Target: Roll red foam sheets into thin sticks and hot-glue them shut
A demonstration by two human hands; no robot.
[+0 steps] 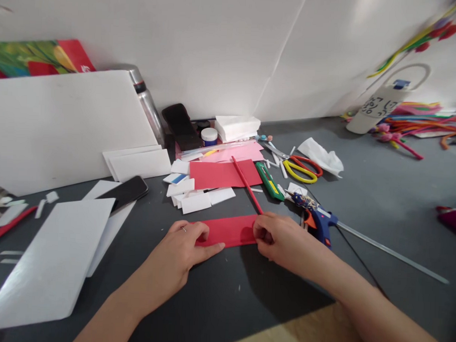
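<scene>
A strip of red paper [229,231] lies on the dark table in front of me, with a fold along its near edge. My left hand [184,244] holds its left end, thumb along the near edge and fingers curled on top. At the right end, my right hand [272,237] pinches the paper between bent fingers. A thin red stick [246,184] slants away from the right hand's knuckles across a second red sheet [220,175]; whether the hand touches the stick I cannot tell.
Right of the sheet lie a green cutter [269,181], scissors [301,169] and a blue glue gun [321,216] with a long glue stick. White cards [197,200] lie beyond the strip. White boards [53,254] and a phone [132,191] are at left; a bottle [376,109] stands right.
</scene>
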